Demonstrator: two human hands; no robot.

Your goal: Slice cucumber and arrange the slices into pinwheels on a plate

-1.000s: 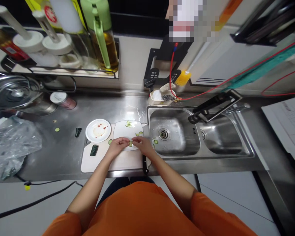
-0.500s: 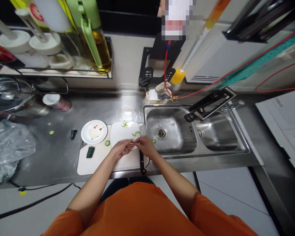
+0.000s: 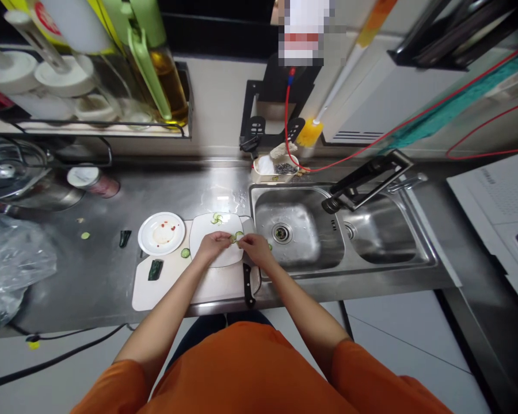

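Observation:
Over the right part of a white square plate (image 3: 205, 238), my left hand (image 3: 214, 247) and my right hand (image 3: 255, 248) almost meet, fingertips pinched on thin green-edged cucumber slices (image 3: 236, 237). Which slice is in which hand, and which lie on the plate, is partly hidden by the fingers. Towards the plate's far edge sit more curled cucumber slices (image 3: 217, 218). The plate rests on a white cutting board (image 3: 149, 296). Left of it are a round cucumber slice (image 3: 185, 253) and a dark green cucumber chunk (image 3: 155, 269). A black-handled knife (image 3: 248, 284) lies beside my right wrist.
A round white plate (image 3: 161, 234) with red bits overlaps the board's far left. Another dark green piece (image 3: 125, 238) is on the steel counter, near a clear plastic bag (image 3: 17, 253). Right of the board is a double sink (image 3: 297, 221) with a black faucet (image 3: 362, 181).
My hands have moved slightly away from me over the plate, onto the cucumber slices near its right edge. The fingertips are a little further apart. The view has shifted slightly.

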